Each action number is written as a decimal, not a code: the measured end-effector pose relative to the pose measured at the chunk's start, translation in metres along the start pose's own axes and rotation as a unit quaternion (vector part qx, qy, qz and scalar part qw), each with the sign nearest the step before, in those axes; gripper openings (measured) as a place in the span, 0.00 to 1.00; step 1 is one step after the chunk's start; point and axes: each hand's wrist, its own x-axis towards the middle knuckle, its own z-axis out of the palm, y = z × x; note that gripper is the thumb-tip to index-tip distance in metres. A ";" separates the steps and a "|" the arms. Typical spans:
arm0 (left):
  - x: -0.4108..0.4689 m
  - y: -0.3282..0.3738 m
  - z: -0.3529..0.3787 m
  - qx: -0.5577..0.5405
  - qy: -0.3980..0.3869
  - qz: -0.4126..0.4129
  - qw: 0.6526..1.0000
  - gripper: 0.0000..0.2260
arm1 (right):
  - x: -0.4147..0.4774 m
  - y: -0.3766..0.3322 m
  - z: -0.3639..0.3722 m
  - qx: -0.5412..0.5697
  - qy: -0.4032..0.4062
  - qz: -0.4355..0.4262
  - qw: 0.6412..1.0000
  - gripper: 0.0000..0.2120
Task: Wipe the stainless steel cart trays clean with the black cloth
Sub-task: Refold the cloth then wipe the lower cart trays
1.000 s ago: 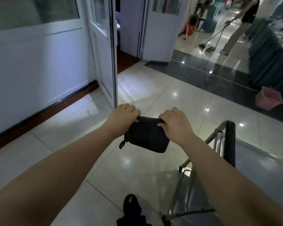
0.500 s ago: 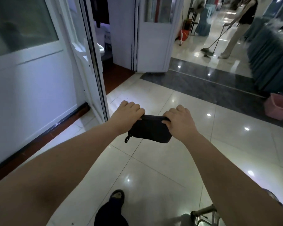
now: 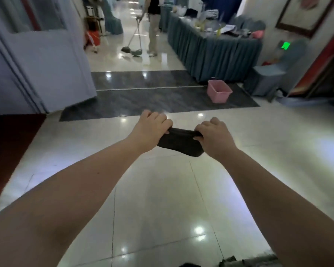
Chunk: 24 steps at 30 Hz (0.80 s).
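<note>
The black cloth (image 3: 179,142) hangs folded between both hands, held out in front of me above the shiny tiled floor. My left hand (image 3: 148,128) grips its left top edge with curled fingers. My right hand (image 3: 214,134) grips the right top edge the same way. The stainless steel cart is out of view, apart from a blurred dark strip at the bottom edge that I cannot identify.
A pink plastic basket (image 3: 219,91) stands on the dark floor strip ahead right. Beyond it is a long table with a grey-blue skirt (image 3: 210,51). A person sweeps with a broom (image 3: 132,41) down the hall. White folding doors (image 3: 46,60) stand at the left.
The view has swung right and up, away from the doors and the cart handle, toward the hall. Both hands kept hold of the cloth, which now looks more bunched along its top.
</note>
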 end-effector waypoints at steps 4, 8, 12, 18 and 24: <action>0.129 0.006 0.038 -0.031 0.024 0.084 0.996 0.06 | 0.032 0.095 -0.010 -0.034 0.007 0.095 0.995 0.10; 0.251 0.031 0.072 -0.033 0.069 0.158 0.984 0.06 | 0.046 0.192 -0.011 -0.083 0.032 0.168 0.982 0.09; 0.359 0.064 0.096 -0.014 0.086 0.218 0.972 0.07 | 0.052 0.280 -0.018 -0.097 0.063 0.232 0.966 0.07; 0.497 0.125 0.135 -0.117 0.147 0.262 0.947 0.04 | 0.058 0.391 -0.019 -0.135 0.113 0.313 0.933 0.05; 0.596 0.213 0.209 -0.189 0.167 0.351 0.902 0.03 | 0.030 0.484 0.006 -0.177 0.050 0.444 0.877 0.04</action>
